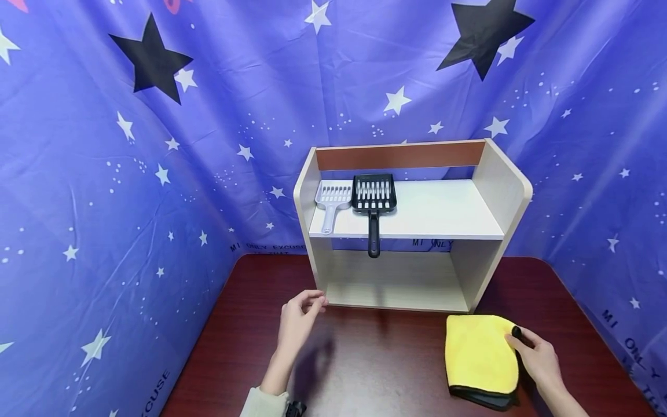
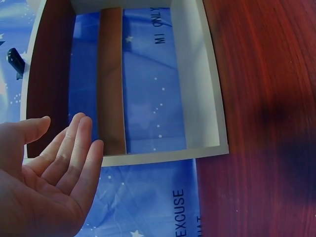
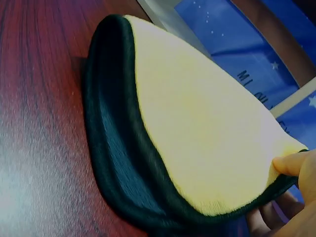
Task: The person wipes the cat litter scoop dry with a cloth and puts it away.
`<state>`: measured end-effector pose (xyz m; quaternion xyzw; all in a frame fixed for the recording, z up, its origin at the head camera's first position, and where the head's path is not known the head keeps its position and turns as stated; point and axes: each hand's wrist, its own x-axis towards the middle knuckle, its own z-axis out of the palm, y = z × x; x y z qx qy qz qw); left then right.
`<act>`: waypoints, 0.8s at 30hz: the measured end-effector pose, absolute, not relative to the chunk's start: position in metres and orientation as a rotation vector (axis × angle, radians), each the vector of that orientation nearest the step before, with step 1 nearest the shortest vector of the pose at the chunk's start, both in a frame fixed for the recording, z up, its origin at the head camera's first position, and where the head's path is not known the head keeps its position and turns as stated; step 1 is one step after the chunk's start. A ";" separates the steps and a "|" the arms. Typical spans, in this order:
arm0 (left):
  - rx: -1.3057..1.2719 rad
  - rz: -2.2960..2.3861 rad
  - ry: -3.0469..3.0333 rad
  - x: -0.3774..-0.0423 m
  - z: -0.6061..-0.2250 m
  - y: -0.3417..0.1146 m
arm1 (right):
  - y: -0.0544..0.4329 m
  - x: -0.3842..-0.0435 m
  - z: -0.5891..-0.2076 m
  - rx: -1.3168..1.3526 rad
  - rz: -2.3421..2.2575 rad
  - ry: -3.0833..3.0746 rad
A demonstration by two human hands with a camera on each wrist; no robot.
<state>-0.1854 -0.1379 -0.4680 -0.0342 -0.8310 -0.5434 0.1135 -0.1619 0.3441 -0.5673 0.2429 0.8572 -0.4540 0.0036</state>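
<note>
My right hand (image 1: 542,358) pinches one corner of a folded yellow cloth (image 1: 480,353) with a dark edge, at the table's right side. In the right wrist view, thumb and fingers grip the corner of the yellow cloth (image 3: 197,118), and its dark inner layers show along the fold. Near the lower left corner of the shelf my left hand (image 1: 298,321) hovers, holding nothing. Its fingers look relaxed in the left wrist view, where the left hand (image 2: 59,182) shows its palm. On the upper shelf lie a white slotted scoop (image 1: 333,197) and a black slotted scoop (image 1: 374,194).
A two-tier wooden shelf unit (image 1: 513,191) stands at the back of the dark red table (image 1: 385,359). The black scoop's handle juts past the upper board's front edge. Blue star-printed curtains (image 1: 208,174) hang behind and on both sides.
</note>
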 end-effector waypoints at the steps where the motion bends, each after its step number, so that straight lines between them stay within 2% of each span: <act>1: -0.099 -1.592 -2.437 -0.185 -0.468 -0.138 | 0.345 -0.162 -0.569 0.770 -1.426 2.684; 24: -0.054 -1.582 -2.435 -0.182 -0.480 -0.145 | 0.365 -0.157 -0.580 0.914 -1.272 2.787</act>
